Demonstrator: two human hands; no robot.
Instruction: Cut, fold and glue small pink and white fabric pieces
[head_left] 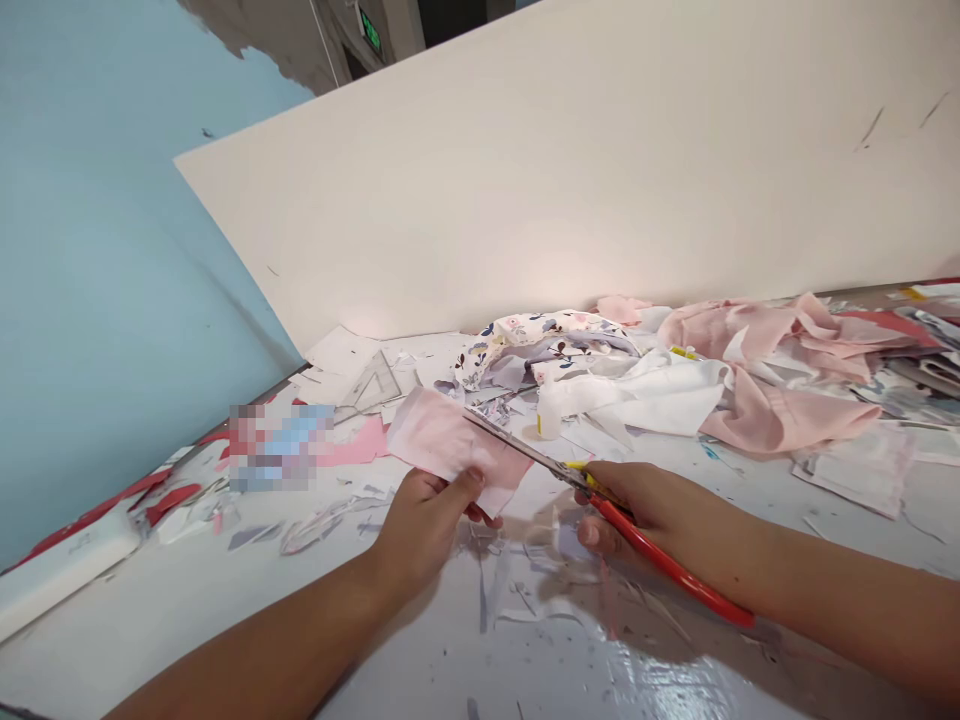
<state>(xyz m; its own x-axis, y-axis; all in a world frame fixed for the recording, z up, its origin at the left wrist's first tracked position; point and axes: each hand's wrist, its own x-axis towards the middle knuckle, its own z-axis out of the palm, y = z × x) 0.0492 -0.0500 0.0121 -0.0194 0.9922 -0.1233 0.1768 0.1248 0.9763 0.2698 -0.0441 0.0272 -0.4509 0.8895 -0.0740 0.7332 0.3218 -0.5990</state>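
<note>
My left hand [427,515] pinches a pale pink piece of fabric [442,440], thumb on top, holding it just above the white table [525,660]. My right hand [652,510] grips red-handled scissors [592,490]. Their long metal blades point up and left and lie across the right edge of the pink piece. The red handle runs back along my right wrist.
A heap of floral, white and pink cloth [675,370] lies behind the hands. A clear set square [371,385] and paper sheets sit at back left. Scraps and red strips [172,495] litter the left side. A large white board [570,170] leans behind the table.
</note>
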